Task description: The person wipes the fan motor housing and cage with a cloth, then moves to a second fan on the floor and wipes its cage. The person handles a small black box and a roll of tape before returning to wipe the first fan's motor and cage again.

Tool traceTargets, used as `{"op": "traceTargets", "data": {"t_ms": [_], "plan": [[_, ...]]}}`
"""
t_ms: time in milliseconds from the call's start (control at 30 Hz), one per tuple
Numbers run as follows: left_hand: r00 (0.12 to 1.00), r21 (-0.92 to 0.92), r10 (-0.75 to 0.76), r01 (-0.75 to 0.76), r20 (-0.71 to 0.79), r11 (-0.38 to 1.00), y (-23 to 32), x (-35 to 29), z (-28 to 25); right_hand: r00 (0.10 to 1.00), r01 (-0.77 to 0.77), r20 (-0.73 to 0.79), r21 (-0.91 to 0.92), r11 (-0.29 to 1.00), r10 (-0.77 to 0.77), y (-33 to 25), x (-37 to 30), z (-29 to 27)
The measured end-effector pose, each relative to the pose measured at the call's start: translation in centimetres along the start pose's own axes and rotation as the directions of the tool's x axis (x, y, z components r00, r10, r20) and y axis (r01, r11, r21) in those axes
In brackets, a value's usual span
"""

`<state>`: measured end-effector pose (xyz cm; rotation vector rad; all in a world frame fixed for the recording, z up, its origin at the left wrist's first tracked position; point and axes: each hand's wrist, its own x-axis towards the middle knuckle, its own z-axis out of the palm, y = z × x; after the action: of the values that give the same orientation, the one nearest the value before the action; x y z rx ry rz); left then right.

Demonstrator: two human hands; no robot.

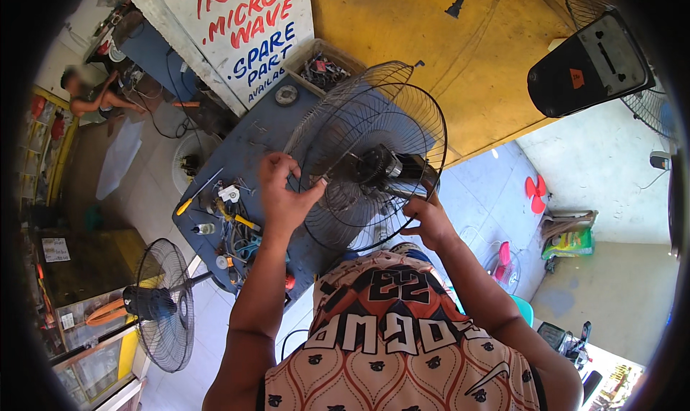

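A dismantled electric fan with black wire guards (437,116) rests at the near right corner of a dark blue worktable (237,141). Its dark motor (377,168) shows through the wires at the middle. My left hand (282,199) is at the guard's left edge, index finger curled and thumb stretched toward the motor, with a gap between them. Opposite it, my right hand (433,222) grips the guard's lower right rim beside the motor. The fingers behind that rim are partly hidden.
Tangled wires (233,231), a yellow-handled screwdriver (188,204) and small parts lie on the table's left. A parts bin (320,66) stands at the back. Another fan (164,303) is at lower left, and a fan base (589,66) at upper right. A person (93,98) sits far left.
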<state>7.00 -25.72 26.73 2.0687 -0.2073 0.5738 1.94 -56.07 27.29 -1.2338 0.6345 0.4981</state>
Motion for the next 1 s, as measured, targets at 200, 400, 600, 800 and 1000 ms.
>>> {"op": "traceTargets", "data": {"t_ms": [200, 400, 600, 800, 1000], "plan": [[0.999, -0.028, -0.051, 0.05, -0.018, 0.998, 0.8, -0.1, -0.2, 0.993, 0.042, 0.091, 0.282, 0.958, -0.071, -0.7, -1.6, -1.8], [0.945, -0.433, -0.31, 0.238, -0.104, 0.869, 0.8, 1.7, -4.3, 0.997, 0.049, 0.038, 0.455, 0.889, -0.074, -3.4, -7.5, -6.9], [0.857, -0.692, -0.482, 0.237, -0.182, 0.682, 2.2, 5.3, -8.4, 0.985, 0.162, -0.008, 0.43, 0.888, -0.175, -2.7, -10.7, -8.5], [0.824, -0.591, -0.438, 0.162, -0.359, 0.79, 2.9, 3.1, -13.8, 0.981, 0.189, -0.038, 0.358, 0.914, -0.188, -1.9, -10.1, -8.6], [0.736, -0.533, -0.475, 0.184, -0.482, 0.826, 3.6, -2.8, -19.4, 0.993, 0.117, -0.018, 0.22, 0.968, -0.116, -3.4, -6.9, -7.0]]}}
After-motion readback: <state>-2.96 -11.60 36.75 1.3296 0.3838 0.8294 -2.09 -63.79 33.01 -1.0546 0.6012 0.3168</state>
